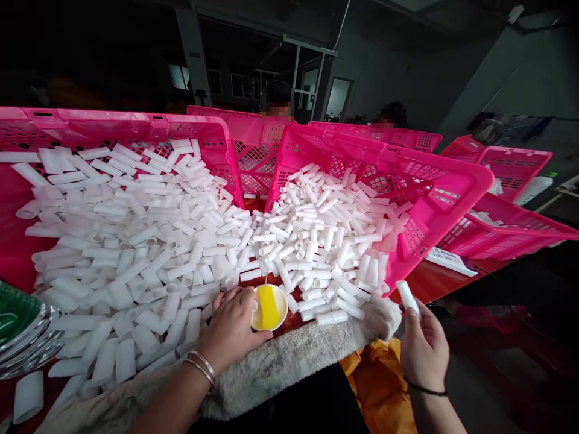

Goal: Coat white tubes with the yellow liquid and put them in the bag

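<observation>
My left hand (235,316) is closed at the left rim of a small round white dish (283,307), its thumb along the near edge. A bright yellow strip (268,307) lies across the dish. Off to the right, my right hand (425,343) pinches a short white plastic tube (407,296) between thumb and fingers, tilted up. A large heap of wider white tube sleeves (149,241) spreads left of the dish. Behind and right of the dish is a pile of narrower white tubes (316,229).
Pink crates lie tipped toward me, a left crate (226,157) and a right crate (452,193). A grey fleece cloth (289,367) covers the red table's (443,286) front edge. A clear jar-like object (31,337) stands at left. Two people (278,99) are partly visible beyond the crates.
</observation>
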{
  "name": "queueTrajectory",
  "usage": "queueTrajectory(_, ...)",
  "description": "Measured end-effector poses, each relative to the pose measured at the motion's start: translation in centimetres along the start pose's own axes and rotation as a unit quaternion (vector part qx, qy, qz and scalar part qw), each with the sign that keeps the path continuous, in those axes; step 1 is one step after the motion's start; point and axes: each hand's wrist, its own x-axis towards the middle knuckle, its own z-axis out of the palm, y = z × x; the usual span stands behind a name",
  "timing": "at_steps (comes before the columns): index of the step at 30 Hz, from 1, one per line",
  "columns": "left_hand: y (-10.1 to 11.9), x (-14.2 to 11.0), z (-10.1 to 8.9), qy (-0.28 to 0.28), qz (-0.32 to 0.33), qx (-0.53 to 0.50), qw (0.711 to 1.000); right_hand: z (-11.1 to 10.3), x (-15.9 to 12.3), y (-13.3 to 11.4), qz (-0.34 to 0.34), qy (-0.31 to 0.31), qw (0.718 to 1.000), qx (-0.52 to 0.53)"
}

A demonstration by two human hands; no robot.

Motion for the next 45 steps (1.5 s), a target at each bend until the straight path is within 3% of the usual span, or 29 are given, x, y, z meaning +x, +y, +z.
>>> queueTrajectory(3, -0.1, 0.1, -0.3, -0.002, 0.007, 0.007, 1.000, -1.0, 2.1, 1.2, -0.034, 0.038, 0.998, -0.044)
queueTrajectory(6, -0.2, 0.2, -0.5, -0.009, 0.016, 0.009, 1.000, -1.6, 2.6, 1.7, -0.032, 0.026, 0.999, -0.012)
queueTrajectory(10, -0.2, 0.0, -1.1, -0.040, 0.028, -0.003, 0.999, -1.5, 0.7, 1.0, -0.014, -0.056, 0.997, 0.053)
queueTrajectory(13, 0.0, -0.2, -1.6, -0.070, 0.043, -0.018, 0.996, -0.5, -1.8, 0.1, -0.065, -0.159, 0.985, 0.010)
queueTrajectory(17, -0.2, -0.5, -1.7, -0.097, 0.044, -0.034, 0.994, 2.4, -5.4, -0.9, -0.212, -0.352, 0.909, -0.067)
queueTrajectory(21, -0.5, -0.7, -1.3, -0.093, 0.044, -0.044, 0.994, 6.4, -7.8, -1.8, -0.309, -0.450, 0.835, -0.068)
queueTrajectory(26, -0.8, -0.7, -1.1, -0.080, 0.050, -0.068, 0.993, 9.4, -8.9, -1.8, -0.391, -0.443, 0.801, -0.094)
queueTrajectory(35, -1.2, -0.7, -1.2, -0.115, 0.074, -0.076, 0.988, 9.8, -8.9, -0.2, -0.472, -0.397, 0.773, -0.147)
queueTrajectory(41, -1.2, -0.7, -1.1, -0.107, 0.083, -0.078, 0.988, 10.1, -8.6, -0.4, -0.469, -0.413, 0.770, -0.130)
queueTrajectory(45, -1.3, -0.8, -1.1, -0.099, 0.086, -0.076, 0.988, 9.8, -8.5, -1.7, -0.395, -0.472, 0.777, -0.131)
